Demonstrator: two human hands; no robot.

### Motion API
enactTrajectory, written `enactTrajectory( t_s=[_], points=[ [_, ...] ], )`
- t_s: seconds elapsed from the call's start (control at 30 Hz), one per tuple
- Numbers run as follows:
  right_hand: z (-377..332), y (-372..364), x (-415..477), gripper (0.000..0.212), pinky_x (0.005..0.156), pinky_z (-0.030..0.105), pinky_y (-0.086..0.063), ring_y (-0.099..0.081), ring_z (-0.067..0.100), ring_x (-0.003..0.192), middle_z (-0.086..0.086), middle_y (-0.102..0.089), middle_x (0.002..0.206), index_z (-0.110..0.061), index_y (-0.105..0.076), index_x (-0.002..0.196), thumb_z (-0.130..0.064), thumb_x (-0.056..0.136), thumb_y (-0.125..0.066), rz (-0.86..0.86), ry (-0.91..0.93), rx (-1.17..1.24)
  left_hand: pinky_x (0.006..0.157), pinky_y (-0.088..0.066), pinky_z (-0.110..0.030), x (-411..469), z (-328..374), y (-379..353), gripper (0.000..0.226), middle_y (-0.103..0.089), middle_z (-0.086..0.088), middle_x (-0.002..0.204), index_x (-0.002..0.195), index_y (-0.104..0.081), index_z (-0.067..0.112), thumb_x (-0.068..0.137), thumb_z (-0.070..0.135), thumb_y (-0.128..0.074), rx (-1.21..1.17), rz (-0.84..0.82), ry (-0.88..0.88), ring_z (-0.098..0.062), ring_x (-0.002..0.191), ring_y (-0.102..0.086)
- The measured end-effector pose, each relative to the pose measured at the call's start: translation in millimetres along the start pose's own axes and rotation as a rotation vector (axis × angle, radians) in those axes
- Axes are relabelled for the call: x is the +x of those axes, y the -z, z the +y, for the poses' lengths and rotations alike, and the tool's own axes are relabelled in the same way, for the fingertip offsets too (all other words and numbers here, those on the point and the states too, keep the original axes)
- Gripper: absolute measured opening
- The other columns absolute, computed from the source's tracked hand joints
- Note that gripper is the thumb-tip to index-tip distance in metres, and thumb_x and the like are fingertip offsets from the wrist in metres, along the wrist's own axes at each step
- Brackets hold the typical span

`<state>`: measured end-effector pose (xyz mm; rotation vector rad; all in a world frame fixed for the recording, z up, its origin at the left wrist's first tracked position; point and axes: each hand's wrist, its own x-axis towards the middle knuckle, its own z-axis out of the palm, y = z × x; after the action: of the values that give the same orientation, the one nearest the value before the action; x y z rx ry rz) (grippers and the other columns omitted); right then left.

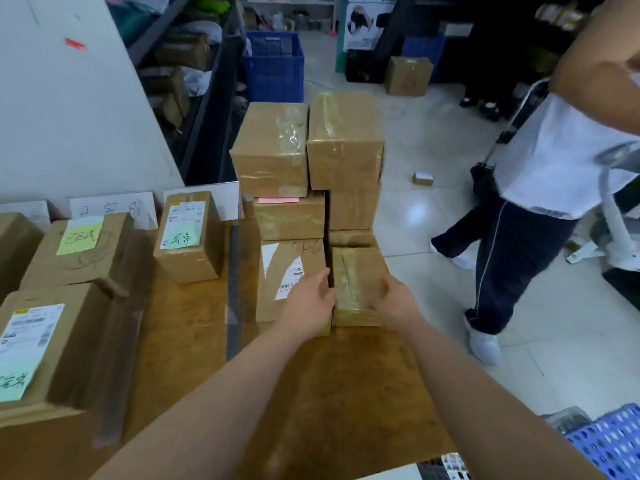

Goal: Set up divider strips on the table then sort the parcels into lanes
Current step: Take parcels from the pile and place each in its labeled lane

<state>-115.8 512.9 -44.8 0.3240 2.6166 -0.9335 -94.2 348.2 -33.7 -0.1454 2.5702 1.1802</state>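
Head view: a dark divider strip (233, 289) lies on the surface (346, 393), labelled parcels (188, 237) sorted left of it, a stack (308, 150) right, so sorting looks partway done. The left hand (308, 303) and right hand (394, 303) clamp a small parcel (356, 285) at the stack's near end, long axis pointing away, along the strip

Bare left hand (309, 306), bare right hand (396, 301), forearms (214, 403) uncovered

Near edge: bare brown wooden table (329, 393) lies open.
Right lane: stacked brown cardboard parcels (273, 150) block it; a narrow gap runs left of the small tape-wrapped brown parcel (356, 282).
Middle: open wood lies left of the dark divider strip (233, 289).
Left: large labelled cardboard boxes (69, 341) crowd it.
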Motion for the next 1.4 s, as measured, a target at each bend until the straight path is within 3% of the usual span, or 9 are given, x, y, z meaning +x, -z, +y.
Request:
enactTrajectory(
  t_s=[0.1,0.23,0.4,0.57,0.77,1.0,1.13,1.27,1.4],
  points=[
    [13,6,3,0.055,0.098,0.031,-0.041,-0.049,0.029,0.127,0.013,-0.050,0.141,-0.004,-0.041,0.142,-0.017,0.093,-0.061,-0.035,-0.011,0.046,0.057,-0.045,-0.016,12,19,-20,0.039,-0.060,0.002,0.115,0.141,-0.046,0.015,0.103,0.022,-0.042,-0.118,-0.031,0.048,-0.007,0.078,-0.055],
    [32,7,18,0.037,0.086,0.029,-0.048,-0.060,0.026,0.111,0.009,-0.063,0.123,-0.009,-0.057,0.129,-0.010,0.092,-0.058,-0.042,-0.003,0.179,0.090,-0.045,-0.032,32,33,-37,0.044,-0.058,-0.010,0.133,0.141,-0.046,0.011,0.102,0.032,-0.042,-0.099,-0.076,0.160,-0.029,0.117,-0.056],
    [52,13,34,0.019,0.084,0.039,-0.056,-0.067,0.025,0.090,0.008,-0.071,0.100,-0.018,-0.069,0.092,-0.009,0.090,-0.053,-0.085,-0.096,0.421,0.080,-0.043,-0.031,49,42,-50,0.044,-0.055,-0.016,0.131,0.138,-0.045,0.004,0.102,0.029,-0.041,0.011,-0.078,0.222,-0.033,0.113,-0.056],
    [79,15,42,0.021,0.092,0.046,-0.054,-0.067,0.025,0.096,0.007,-0.070,0.105,-0.018,-0.068,0.103,-0.019,0.094,-0.048,-0.090,-0.148,0.462,0.095,-0.050,-0.046,53,38,-67,0.047,-0.044,-0.018,0.132,0.134,-0.045,0.009,0.095,0.035,-0.055,0.124,-0.080,0.246,-0.037,0.112,-0.052],
    [97,17,30,0.015,0.068,0.034,-0.056,-0.065,0.024,0.082,0.009,-0.066,0.100,-0.030,-0.056,0.109,-0.021,0.097,-0.054,-0.193,-0.255,0.671,0.102,-0.045,-0.043,44,40,-86,0.070,-0.032,-0.015,0.141,0.152,-0.026,0.025,0.093,0.044,-0.058,0.136,-0.120,0.198,-0.036,0.124,-0.044],
    [126,20,15,0.028,0.097,0.043,-0.048,-0.058,0.022,0.098,0.009,-0.062,0.110,-0.022,-0.052,0.126,-0.017,0.098,-0.052,-0.254,-0.264,0.812,0.113,-0.032,-0.042,17,33,-95,0.076,-0.020,-0.011,0.156,0.157,-0.014,0.025,0.096,0.055,-0.048,-0.035,-0.162,0.181,-0.033,0.138,-0.036],
    [133,21,2,0.066,0.108,0.051,-0.036,-0.041,0.030,0.131,0.006,-0.040,0.142,-0.027,-0.031,0.147,-0.027,0.091,-0.066,-0.251,-0.301,0.856,0.116,-0.028,-0.044,-1,25,-102,0.076,-0.014,-0.006,0.161,0.157,-0.016,0.028,0.095,0.060,-0.045,-0.165,-0.159,0.204,-0.030,0.144,-0.030],
    [133,20,-11,0.096,0.106,0.047,-0.043,-0.059,0.027,0.115,0.007,-0.056,0.134,-0.014,-0.035,0.145,-0.045,0.067,-0.083,-0.269,-0.246,0.809,0.115,-0.030,-0.039,-18,21,-107,0.077,-0.030,-0.001,0.159,0.156,-0.022,0.026,0.093,0.065,-0.044,-0.351,-0.166,0.263,-0.025,0.143,-0.035],
    [130,23,-18,0.050,0.102,0.045,-0.048,-0.062,0.024,0.109,0.004,-0.064,0.120,-0.015,-0.055,0.131,-0.035,0.088,-0.069,-0.201,-0.164,0.711,0.106,-0.037,-0.037,-28,23,-109,0.071,-0.044,0.000,0.149,0.153,-0.032,0.024,0.094,0.062,-0.046,-0.455,-0.185,0.321,-0.025,0.134,-0.044]
  ],
)
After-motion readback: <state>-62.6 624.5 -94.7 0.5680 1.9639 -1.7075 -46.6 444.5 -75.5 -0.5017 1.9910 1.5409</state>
